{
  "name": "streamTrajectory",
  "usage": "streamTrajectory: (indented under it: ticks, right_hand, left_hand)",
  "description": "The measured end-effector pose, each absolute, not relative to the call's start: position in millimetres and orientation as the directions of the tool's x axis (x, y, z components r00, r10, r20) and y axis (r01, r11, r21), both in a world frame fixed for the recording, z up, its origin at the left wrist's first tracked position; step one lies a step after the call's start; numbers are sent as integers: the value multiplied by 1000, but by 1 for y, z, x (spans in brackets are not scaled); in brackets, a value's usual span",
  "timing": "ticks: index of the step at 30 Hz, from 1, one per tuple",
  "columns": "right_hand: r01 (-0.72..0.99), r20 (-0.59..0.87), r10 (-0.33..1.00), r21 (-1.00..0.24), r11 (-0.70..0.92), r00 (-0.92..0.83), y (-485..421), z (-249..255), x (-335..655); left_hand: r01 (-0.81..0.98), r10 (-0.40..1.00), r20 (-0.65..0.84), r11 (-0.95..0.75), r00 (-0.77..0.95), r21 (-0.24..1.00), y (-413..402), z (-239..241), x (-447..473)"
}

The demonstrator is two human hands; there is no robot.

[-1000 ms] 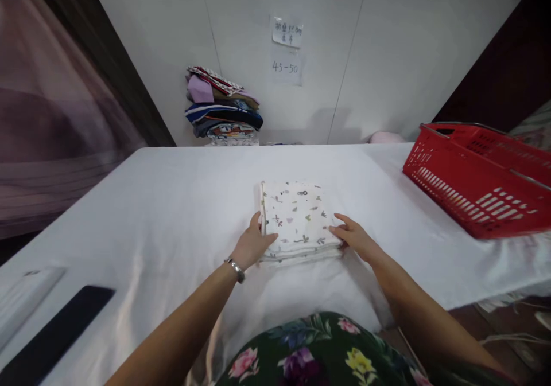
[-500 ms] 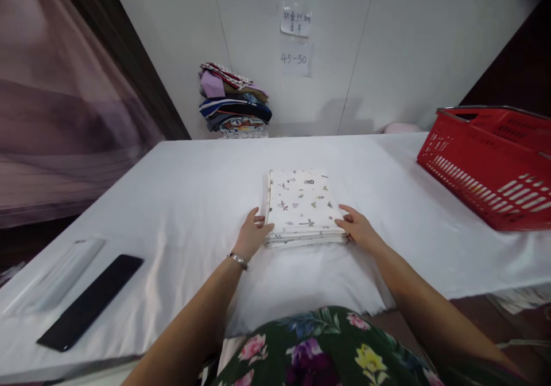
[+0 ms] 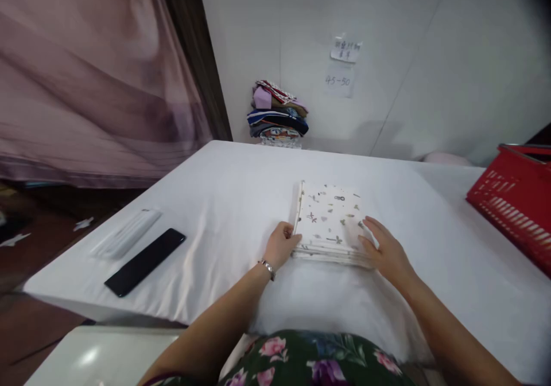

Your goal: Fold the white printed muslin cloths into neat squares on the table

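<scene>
White table [image 3: 241, 191]: stands before me.
Patterned cloth [image 3: 329, 219]: on it, folded into a layered square between my hands; whether folds remain, I can't tell.
My right hand [image 3: 390, 254]: parted fingers, at its right edge.
My left hand [image 3: 278, 245]: thumb on near-left corner; grip unclear.

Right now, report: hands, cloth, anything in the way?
Left hand, right hand at opposite sides of printed cloth. Folded, on table. Basket off right, not blocking.
</scene>
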State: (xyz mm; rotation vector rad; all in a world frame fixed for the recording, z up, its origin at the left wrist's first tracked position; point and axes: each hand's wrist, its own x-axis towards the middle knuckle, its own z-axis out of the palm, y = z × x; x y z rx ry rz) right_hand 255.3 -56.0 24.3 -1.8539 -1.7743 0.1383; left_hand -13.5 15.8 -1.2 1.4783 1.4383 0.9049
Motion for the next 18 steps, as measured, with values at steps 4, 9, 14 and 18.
streamTrajectory:
  ticks: [4, 9, 14, 18]
  right_hand:
    - [908, 253, 945, -309, 284, -209, -38, 27, 223]
    - [942, 2, 955, -164, 292, -296, -31, -2, 211]
    - [915, -16, 964, -321, 246, -265, -30, 2, 216]
    - [811, 166, 977, -547, 207, -137, -7, 27, 198]
  left_hand:
    - [389, 994, -41, -2, 102, 921, 16, -10, -16]
    - [395, 989, -48, -12, 141, 919, 24, -8, -22]
    - [480, 993, -54, -2, 103, 877, 55, 9, -17]
    - [413, 992, -108, 71, 66, 908, 84, 10, 1]
